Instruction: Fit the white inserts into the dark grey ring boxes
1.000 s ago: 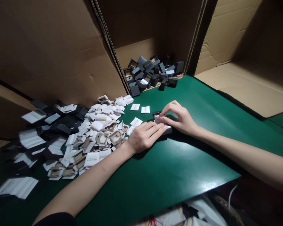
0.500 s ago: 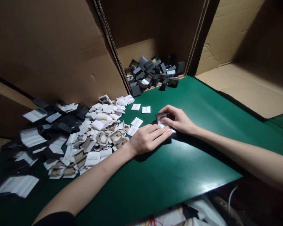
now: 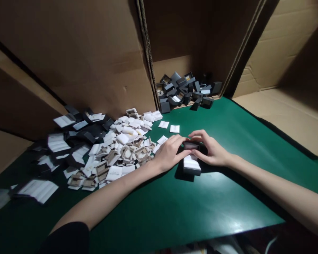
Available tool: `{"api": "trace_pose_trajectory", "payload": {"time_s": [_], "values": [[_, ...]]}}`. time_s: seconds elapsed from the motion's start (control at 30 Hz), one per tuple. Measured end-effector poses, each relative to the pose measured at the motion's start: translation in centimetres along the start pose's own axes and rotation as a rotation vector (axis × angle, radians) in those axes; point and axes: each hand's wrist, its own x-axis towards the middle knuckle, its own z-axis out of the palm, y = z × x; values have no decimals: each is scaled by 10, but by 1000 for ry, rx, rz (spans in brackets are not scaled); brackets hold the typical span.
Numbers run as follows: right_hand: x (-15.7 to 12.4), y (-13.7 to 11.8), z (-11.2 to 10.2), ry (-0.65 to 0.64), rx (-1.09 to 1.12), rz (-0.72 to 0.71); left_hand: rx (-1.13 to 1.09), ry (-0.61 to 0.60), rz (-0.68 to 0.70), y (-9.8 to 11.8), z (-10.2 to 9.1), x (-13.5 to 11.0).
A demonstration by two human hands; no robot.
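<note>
A small black box [image 3: 192,172] with a white lining lies opened on the green table between my hands. My left hand [image 3: 169,153] grips its far, raised part from the left, thumb and fingers closed at the edge. From the right, my right hand [image 3: 212,150] curls round the same part, with its thumb on the inner side. The near half with the white lining points toward me. Left of my hands are flat white printed cards [image 3: 174,128] and a heap of white card inserts [image 3: 127,135].
Open black boxes with white linings [image 3: 59,143] are piled at the left. Small dark boxes [image 3: 185,88] are heaped in a cardboard carton [image 3: 172,63] at the back. Another carton [image 3: 265,106] stands at the right. The green table's [image 3: 219,208] front edge is near.
My left hand has drawn back from the box's near part to its far part, uncovering the white lining. My right hand stays on the box. The whole view has shifted.
</note>
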Motion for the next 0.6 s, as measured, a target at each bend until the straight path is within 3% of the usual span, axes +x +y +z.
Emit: {"api": "trace_pose_trajectory", "payload": {"time_s": [0.13,0.27,0.43,0.6], "values": [[-2,0,-7,-100,39,30,-3,-107,-119,9,-11,0],[-5,4,-12,-43,91,49,-2,-120,-72,21,-32,-1],[-6,13,-14,59,74,155,-14,121,-76,11,-81,3],[-4,14,-13,14,-55,222,189,431,-253,-42,-166,-10]]}}
